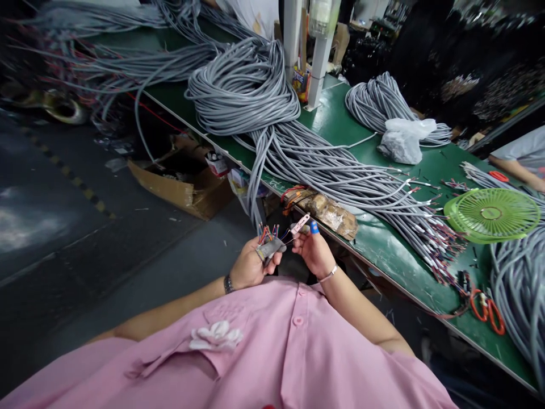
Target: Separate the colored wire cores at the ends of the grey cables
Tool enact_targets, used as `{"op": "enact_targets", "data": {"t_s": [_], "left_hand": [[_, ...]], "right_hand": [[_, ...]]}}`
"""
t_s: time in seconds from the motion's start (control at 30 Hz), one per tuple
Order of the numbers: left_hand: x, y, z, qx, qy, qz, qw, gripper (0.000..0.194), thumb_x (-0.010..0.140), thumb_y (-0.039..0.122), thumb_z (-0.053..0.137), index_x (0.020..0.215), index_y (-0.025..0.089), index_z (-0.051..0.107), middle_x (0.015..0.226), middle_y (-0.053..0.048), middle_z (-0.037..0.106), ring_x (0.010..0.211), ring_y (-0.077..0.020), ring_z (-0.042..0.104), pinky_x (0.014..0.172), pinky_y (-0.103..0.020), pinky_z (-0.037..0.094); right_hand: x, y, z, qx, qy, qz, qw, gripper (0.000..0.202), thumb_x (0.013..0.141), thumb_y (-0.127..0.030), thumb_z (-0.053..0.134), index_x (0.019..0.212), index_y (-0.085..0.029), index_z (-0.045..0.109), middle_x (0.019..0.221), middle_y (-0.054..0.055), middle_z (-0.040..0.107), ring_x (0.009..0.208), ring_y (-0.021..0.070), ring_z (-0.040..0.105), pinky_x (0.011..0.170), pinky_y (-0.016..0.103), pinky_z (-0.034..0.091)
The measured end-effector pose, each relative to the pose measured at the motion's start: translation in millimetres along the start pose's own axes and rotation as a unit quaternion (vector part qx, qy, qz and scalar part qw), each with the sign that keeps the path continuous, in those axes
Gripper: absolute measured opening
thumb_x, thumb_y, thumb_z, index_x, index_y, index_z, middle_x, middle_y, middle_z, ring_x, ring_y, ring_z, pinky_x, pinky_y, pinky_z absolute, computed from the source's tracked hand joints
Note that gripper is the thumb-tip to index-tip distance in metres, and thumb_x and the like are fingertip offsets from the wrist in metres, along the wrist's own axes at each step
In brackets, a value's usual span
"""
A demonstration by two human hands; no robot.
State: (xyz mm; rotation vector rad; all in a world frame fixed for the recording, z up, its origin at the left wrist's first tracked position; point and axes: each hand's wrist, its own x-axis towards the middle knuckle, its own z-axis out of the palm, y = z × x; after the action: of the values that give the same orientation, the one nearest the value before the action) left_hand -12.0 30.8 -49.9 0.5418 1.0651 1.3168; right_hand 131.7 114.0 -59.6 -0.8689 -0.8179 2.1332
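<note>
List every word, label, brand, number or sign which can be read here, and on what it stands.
No text is readable with certainty.
Yellow-and-red packet beside the post: lettering too small and blurred.
Red-and-white carton: print too blurred.
Pale pink strip at the right hand: marks too small.

The left hand [251,264] holds grey cable ends [269,248] with coloured wires fanned out; the right hand [315,254] holds a small pale strip [300,224]. On the green table [430,309], the green fan [491,213] lies at three o'clock, orange-handled scissors [487,311] near four.
</note>
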Motion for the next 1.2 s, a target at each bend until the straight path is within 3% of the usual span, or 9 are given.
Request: {"op": "enact_targets", "data": {"t_s": [0.13,0.27,0.37,0.5,0.6,0.8,1.2], "left_hand": [[1.2,4.0,8.0,-0.010,-0.041,-0.020,0.999,0.032,0.075,0.045,0.067,0.078,0.014,0.062,0.052,0.001,0.060,0.032,-0.0066,0.045,0.030,-0.018,0.026],[4.6,4.1,12.8,-0.018,-0.020,-0.019,0.999,0.029,0.076,0.042,0.067,0.078,0.013,0.062,0.052,0.001,0.059,0.032,-0.0058,0.044,0.031,-0.018,0.027],[6.8,2.6,12.6,-0.013,-0.019,-0.025,0.999,0.026,0.076,0.038,0.067,0.079,0.013,0.061,0.052,0.002,0.059,0.032,-0.0055,0.044,0.031,-0.017,0.028],[8.8,-0.4,11.3,-0.015,-0.019,-0.020,1.000,0.026,0.077,0.038,0.067,0.080,0.015,0.058,0.052,0.002,0.060,0.032,-0.0060,0.044,0.029,-0.017,0.025],[10.3,-2.5,10.5,-0.019,-0.018,-0.016,1.000,0.025,0.077,0.037,0.067,0.080,0.014,0.058,0.053,0.002,0.060,0.032,-0.0061,0.044,0.029,-0.017,0.024],[10.9,-3.9,9.8,-0.013,-0.006,-0.021,1.000,0.026,0.077,0.037,0.067,0.078,0.013,0.058,0.052,0.001,0.060,0.031,-0.0064,0.045,0.028,-0.017,0.023],[9.9,-4.6,8.6,-0.019,-0.010,-0.011,1.000,0.028,0.075,0.040,0.067,0.079,0.013,0.060,0.052,0.001,0.060,0.031,-0.0062,0.044,0.028,-0.017,0.023]], "right_hand": [[8.0,-7.9,-0.7,-0.021,-0.016,-0.026,0.999,0.042,0.074,-0.057,0.066,0.089,-0.018,0.062,0.078,0.001,0.059,0.056,0.0081,0.046,0.053,0.022,0.044],[15.0,1.2,-3.3,-0.045,0.059,-0.133,0.988,0.034,0.075,-0.048,0.070,0.073,-0.017,0.057,0.060,-0.003,0.053,0.048,0.0065,0.039,0.047,0.020,0.034],[18.9,7.1,-4.8,-0.040,0.084,-0.166,0.982,0.034,0.076,-0.049,0.068,0.074,-0.017,0.057,0.057,-0.003,0.052,0.047,0.0067,0.039,0.046,0.020,0.032],[19.1,3.7,0.3,0.021,0.014,-0.092,0.995,0.041,0.077,-0.057,0.064,0.078,-0.017,0.061,0.066,-0.001,0.055,0.053,0.0078,0.045,0.051,0.020,0.039],[18.4,-1.2,5.6,0.072,-0.024,-0.045,0.996,0.039,0.077,-0.055,0.066,0.087,-0.017,0.064,0.073,0.000,0.058,0.058,0.0087,0.048,0.054,0.021,0.043],[21.1,-0.3,6.6,0.101,0.010,-0.051,0.994,0.028,0.079,-0.046,0.068,0.081,-0.018,0.064,0.071,-0.002,0.059,0.060,0.0085,0.049,0.058,0.021,0.044],[18.1,-2.7,9.4,0.113,-0.005,-0.053,0.992,0.027,0.078,-0.043,0.070,0.083,-0.016,0.066,0.070,-0.002,0.058,0.059,0.0077,0.048,0.057,0.019,0.043]]}}
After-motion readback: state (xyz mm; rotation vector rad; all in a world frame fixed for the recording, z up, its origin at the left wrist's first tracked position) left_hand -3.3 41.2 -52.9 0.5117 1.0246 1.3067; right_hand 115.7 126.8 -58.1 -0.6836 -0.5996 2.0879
